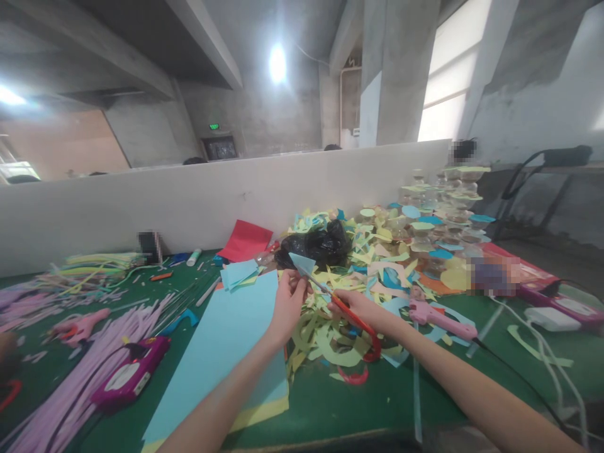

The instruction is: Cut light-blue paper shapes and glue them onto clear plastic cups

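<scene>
My left hand (293, 293) pinches a small light-blue piece of paper (302, 262) above the worktable. Red-handled scissors (356, 321) are in my right hand (355, 307), their blades pointing up and left against the paper piece. Under my left forearm lies a stack of large light-blue sheets (226, 352), with yellow sheets showing at its lower edge. Smaller cut light-blue pieces (240, 274) rest on the top of that stack. Green and yellow paper scraps (340, 343) lie heaped beneath both hands.
A black plastic bag (321, 245) sits among the scraps. Stacked clear cups with paper discs (455, 214) stand back right. A pink glue gun (443, 321) with a cord lies right. Lilac strips (89, 377) and a purple device (132, 374) lie left. A white partition (212, 195) runs behind.
</scene>
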Tool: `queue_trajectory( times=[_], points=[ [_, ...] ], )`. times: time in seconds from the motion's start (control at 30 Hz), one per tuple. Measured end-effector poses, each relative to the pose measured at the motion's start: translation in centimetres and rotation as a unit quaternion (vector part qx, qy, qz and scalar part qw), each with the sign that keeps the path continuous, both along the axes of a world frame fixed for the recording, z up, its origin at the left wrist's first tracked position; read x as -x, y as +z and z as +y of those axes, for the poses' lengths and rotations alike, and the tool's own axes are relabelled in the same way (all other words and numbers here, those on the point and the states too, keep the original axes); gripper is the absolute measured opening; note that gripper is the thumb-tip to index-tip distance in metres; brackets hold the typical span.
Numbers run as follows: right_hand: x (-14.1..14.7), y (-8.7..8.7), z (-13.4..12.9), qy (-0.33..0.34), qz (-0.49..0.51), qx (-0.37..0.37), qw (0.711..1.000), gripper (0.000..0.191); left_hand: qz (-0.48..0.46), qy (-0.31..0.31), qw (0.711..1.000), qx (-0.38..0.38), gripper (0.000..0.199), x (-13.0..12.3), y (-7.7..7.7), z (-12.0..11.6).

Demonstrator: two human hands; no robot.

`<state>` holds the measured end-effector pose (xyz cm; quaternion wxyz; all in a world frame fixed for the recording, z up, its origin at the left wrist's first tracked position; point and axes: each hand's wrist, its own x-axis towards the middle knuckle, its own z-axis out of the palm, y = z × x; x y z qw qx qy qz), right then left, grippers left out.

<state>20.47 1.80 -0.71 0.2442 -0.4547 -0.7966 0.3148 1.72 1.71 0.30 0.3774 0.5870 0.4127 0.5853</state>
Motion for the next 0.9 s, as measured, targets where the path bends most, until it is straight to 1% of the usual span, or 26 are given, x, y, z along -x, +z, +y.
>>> queue_trajectory(
  times=[0.23,0.37,0.47,0.77,0.9],
  points=[
    [-0.02,0.02,-0.26,0.009,0.005,0.006,1.0,0.047,-0.008,-0.011,1.0,0.001,0.024,0.14,-0.52,0.47],
    [-0.16,0.2,-0.76,0.037,0.029,0.033,0.998,0.045,-0.005,-0.032,0.999,0.021,0.024,-0.23,-0.34,0.19],
    [-0.21,0.27,-0.87,0.043,0.032,0.043,0.998,0.046,0.001,-0.034,0.999,0.024,0.024,-0.42,-0.17,0.01],
    [-0.1,0.05,-0.47,0.044,0.031,0.016,0.998,0.043,0.0,-0.037,0.999,0.015,0.022,-0.31,-0.57,0.21],
    [-0.04,-0.11,-0.2,0.035,0.03,0.009,0.999,0.04,0.002,-0.04,0.999,0.011,0.023,-0.33,-0.5,0.13]
  ],
)
